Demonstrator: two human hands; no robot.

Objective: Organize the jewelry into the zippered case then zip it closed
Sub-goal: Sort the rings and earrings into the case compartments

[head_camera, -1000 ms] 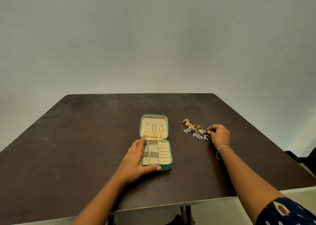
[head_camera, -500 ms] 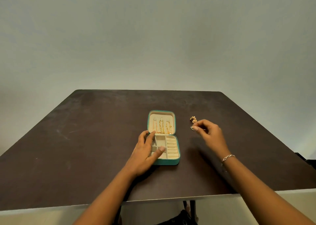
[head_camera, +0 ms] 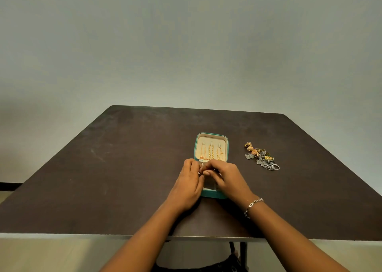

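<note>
A small teal zippered case (head_camera: 210, 194) lies open on the dark table, its cream lid (head_camera: 211, 146) flat at the back with three gold chains hanging in it. Both hands meet over the case's tray and hide most of its compartments. My right hand (head_camera: 226, 177) pinches a small ring-like piece at its fingertips over the tray's back left. My left hand (head_camera: 189, 184) rests on the case's left side, fingertips touching the same spot. A pile of loose jewelry (head_camera: 260, 157), gold and silver pieces, lies to the right of the case.
The dark brown table (head_camera: 124, 168) reaches back to a plain grey wall. Its near edge runs below my forearms. A silver bracelet (head_camera: 253, 205) sits on my right wrist. A table leg shows under the front edge.
My right hand has left the jewelry pile with a small piece and come left over the case tray, meeting my left hand. The pile is uncovered again. My view has shifted left.
</note>
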